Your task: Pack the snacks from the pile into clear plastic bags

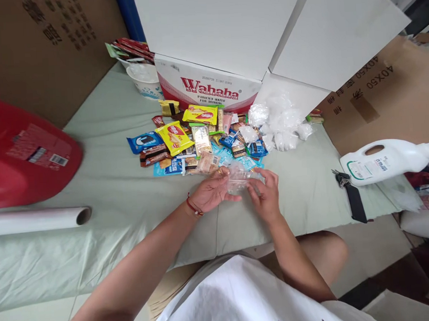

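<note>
Between my two hands is a clear plastic bag, crumpled and see-through. My left hand, with a red cord bracelet at the wrist, pinches the bag's left side. On the right side my right hand grips the bag with thumb and fingers. Just beyond the hands lies a heap of wrapped snacks, among them a yellow wafer packet, a blue packet and a pinkish clear-wrapped snack. A pile of crumpled clear plastic bags sits to the right of the snacks.
Behind the snacks stands a Wahaha water carton with white boxes above. A paper tub is beside it. At left are a red container and a white roll; at right, a white jug and keys with a black holder.
</note>
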`<state>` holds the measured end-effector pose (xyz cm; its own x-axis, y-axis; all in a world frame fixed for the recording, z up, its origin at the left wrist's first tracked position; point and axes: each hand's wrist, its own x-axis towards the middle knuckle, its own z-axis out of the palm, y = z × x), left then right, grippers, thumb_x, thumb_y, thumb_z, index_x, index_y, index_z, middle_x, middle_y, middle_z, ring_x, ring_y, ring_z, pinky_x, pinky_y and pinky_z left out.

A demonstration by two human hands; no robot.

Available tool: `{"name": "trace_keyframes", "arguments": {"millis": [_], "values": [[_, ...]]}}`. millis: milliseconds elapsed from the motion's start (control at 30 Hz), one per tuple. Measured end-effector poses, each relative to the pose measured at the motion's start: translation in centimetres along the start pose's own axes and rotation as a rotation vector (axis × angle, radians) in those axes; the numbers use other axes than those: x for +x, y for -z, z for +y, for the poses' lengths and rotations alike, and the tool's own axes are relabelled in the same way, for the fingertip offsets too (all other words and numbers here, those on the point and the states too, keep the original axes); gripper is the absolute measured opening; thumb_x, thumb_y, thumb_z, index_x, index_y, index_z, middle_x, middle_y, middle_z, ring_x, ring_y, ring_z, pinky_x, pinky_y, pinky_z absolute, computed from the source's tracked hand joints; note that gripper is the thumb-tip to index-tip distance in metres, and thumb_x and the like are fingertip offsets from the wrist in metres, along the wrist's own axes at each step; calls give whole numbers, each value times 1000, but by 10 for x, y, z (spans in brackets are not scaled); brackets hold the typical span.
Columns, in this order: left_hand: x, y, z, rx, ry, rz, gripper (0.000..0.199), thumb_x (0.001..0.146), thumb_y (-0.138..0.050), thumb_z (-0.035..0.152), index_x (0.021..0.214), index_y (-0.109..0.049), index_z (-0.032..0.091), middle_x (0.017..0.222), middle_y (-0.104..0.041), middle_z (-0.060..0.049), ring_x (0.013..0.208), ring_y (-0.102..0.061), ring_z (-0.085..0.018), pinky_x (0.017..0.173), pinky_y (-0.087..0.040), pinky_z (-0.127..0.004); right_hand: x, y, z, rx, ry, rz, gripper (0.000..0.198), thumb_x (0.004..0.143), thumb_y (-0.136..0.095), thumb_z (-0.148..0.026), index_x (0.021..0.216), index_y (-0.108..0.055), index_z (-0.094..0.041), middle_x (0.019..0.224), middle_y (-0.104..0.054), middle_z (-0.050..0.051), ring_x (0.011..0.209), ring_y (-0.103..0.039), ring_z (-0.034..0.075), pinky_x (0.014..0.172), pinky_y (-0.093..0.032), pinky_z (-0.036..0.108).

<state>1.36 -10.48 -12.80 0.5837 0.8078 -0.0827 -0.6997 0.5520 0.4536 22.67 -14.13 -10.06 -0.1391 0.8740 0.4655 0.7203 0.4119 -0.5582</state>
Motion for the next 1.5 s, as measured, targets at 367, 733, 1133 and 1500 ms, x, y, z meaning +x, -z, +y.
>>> {"name": "trace_keyframes", "arguments": {"millis": [367,733,1133,1500], "values": [[3,-11,-24,290,-162,131,56,75,-87,55,117,-62,27,152,-47,-9,145,-42,-37,90,-59,-45,4,-5,-14,1127,-883,203,38,65,-91,-46,77,-62,-23,71,-59,-5,61,-50,11,61,-44,23],[-7,-31,-30,565,-383,399,55,86,-64,74,87,-67,20,81,-63,-2,70,-52,-15,61,-41,-27,-17,-7,-24,604,-522,12,29,92,-66,-54,92,-70,-25,76,-59,0,71,-52,17,68,-44,30],[-23,-56,-53,1286,-584,283,10,84,-73,27,77,-67,23,96,-66,-7,95,-60,-26,88,-45,-37,-34,10,-31,815,-532,-171,70,89,-63,-70,144,-55,-28,136,-65,10,122,-63,28,102,-52,42],[-27,-37,-43,650,-369,387,33,79,-82,50,79,-65,21,75,-62,1,71,-54,-16,71,-44,-28,-44,33,-9,953,-867,12,37,72,-87,-56,80,-76,-21,91,-72,4,86,-64,18,77,-58,32]]}}
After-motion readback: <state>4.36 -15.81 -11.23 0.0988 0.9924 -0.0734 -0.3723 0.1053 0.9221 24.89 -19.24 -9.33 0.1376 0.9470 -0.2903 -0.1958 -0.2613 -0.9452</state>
